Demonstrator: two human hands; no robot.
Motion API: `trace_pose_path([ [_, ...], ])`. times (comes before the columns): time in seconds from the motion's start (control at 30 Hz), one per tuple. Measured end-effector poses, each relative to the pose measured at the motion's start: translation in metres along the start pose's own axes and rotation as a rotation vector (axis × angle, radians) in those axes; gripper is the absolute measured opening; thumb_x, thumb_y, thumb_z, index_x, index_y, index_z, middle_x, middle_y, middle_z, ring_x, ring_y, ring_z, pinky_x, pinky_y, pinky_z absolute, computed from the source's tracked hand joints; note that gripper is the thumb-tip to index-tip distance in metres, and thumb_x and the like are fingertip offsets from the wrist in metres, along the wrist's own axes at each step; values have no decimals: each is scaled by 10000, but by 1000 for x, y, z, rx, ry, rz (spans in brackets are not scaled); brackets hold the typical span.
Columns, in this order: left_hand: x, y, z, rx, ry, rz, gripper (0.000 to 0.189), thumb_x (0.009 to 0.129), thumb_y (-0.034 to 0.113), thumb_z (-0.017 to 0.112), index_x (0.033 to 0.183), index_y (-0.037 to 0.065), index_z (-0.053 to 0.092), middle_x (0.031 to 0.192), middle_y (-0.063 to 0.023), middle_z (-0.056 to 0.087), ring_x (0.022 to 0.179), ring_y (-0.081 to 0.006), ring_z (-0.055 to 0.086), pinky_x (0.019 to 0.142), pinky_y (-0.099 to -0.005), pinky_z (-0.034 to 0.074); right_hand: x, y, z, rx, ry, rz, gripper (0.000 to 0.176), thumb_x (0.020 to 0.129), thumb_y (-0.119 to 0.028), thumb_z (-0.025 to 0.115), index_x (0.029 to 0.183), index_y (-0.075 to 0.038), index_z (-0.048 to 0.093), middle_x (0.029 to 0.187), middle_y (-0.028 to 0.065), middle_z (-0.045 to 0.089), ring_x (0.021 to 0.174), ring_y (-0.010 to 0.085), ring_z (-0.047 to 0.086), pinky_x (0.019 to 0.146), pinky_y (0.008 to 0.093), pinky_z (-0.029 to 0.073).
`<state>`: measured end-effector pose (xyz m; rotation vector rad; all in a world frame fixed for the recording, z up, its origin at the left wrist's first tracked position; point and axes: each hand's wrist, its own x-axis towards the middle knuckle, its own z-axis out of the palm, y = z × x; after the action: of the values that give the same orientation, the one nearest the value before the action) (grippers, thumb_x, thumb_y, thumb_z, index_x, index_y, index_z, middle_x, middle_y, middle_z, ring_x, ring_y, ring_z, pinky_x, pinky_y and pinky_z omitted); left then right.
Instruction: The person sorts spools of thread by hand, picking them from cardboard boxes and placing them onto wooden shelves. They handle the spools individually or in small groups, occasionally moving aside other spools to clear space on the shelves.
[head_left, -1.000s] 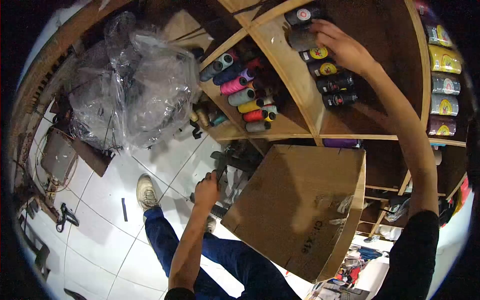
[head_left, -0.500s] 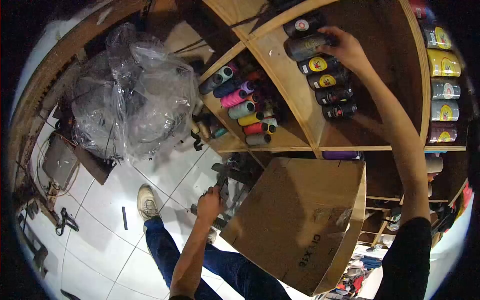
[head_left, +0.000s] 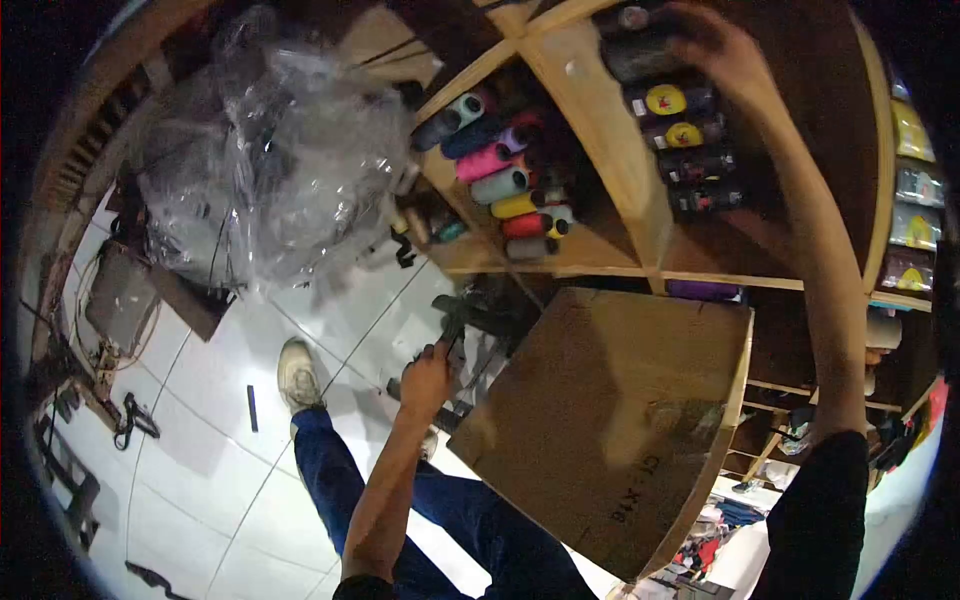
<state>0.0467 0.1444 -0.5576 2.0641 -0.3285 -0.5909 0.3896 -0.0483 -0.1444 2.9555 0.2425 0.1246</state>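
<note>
My right hand (head_left: 715, 48) reaches into the upper shelf compartment, its fingers bent at the end of a dark spool (head_left: 640, 58); motion blur hides whether they grip it. Below that spool lies a column of dark thread spools with yellow labels, such as one spool (head_left: 672, 99). My left hand (head_left: 426, 382) is low over the floor, its fingers wrapped round a dark strap-like object (head_left: 455, 330). A large cardboard box (head_left: 600, 420) stands between my arms, against the shelf.
Coloured thread cones (head_left: 498, 184) fill the neighbouring compartment. Clear plastic bags (head_left: 310, 150) are piled at the upper left. More spools (head_left: 912, 185) line the right shelf. Dark strips lie on the tiled floor (head_left: 215, 470).
The view has shifted, so the shelf spools sit higher and further right. My right hand is still at the upper spools, now more blurred. My left hand still holds the dark object.
</note>
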Motion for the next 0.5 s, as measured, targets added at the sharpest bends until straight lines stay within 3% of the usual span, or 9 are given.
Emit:
trace_pose_path([
  [0.07,-2,-3,1,-2,24,8,329,814,144,556,1114,31,478,885,-206,602,707,-377,629,620,-461,522,-18,-26,1,270,79,-171,381,815,-223,659,1166,-85,603,1067,71,655,949,196,636,846,337,507],
  [0.13,-3,-3,6,37,17,-13,318,817,162,555,1091,20,480,847,-205,611,695,-379,630,616,-465,524,-42,-63,2,607,-522,-167,374,823,-219,658,1164,-76,604,1043,72,665,926,177,643,847,323,505],
  [0.2,-4,5,-6,9,14,-26,304,820,183,551,1070,23,488,722,-176,616,663,-381,634,600,-483,523,-93,-111,58,845,-955,179,345,816,-250,657,1077,-25,633,944,95,681,899,168,632,801,336,492],
  [0.23,-5,3,-3,26,-2,-28,305,819,183,550,1074,27,490,693,-168,613,656,-381,635,596,-485,522,-116,-110,107,692,-880,-146,337,835,-272,648,1062,-22,636,891,99,683,888,177,636,773,349,495],
  [0.27,-6,3,1,41,-27,-21,307,818,184,550,1078,31,493,665,-159,610,648,-381,635,591,-487,522,-133,-99,145,385,-642,-364,317,832,-276,648,1024,-24,645,879,120,677,870,234,646,765,361,500],
  [0.3,-7,5,-6,16,-55,2,326,812,171,554,1101,36,487,757,-191,621,677,-382,639,607,-484,525,-152,-65,211,488,-504,-219,267,850,-261,611,995,-41,655,879,147,671,863,315,644,775,381,503],
  [0.37,-5,-2,-3,7,-37,8,351,805,158,559,1125,37,481,832,-205,620,700,-383,638,624,-481,526,-125,-37,236,20,-619,-347,260,849,-173,583,1075,-57,635,1099,145,633,970,289,619,819,390,487],
  [0.5,-1,-2,-28,1,-173,-94,435,771,159,607,1158,19,464,962,-204,608,791,-368,642,681,-466,521,-83,23,277,-111,-411,-71,264,849,-191,579,1068,-53,631,1086,144,634,958,285,622,817,392,491],
])
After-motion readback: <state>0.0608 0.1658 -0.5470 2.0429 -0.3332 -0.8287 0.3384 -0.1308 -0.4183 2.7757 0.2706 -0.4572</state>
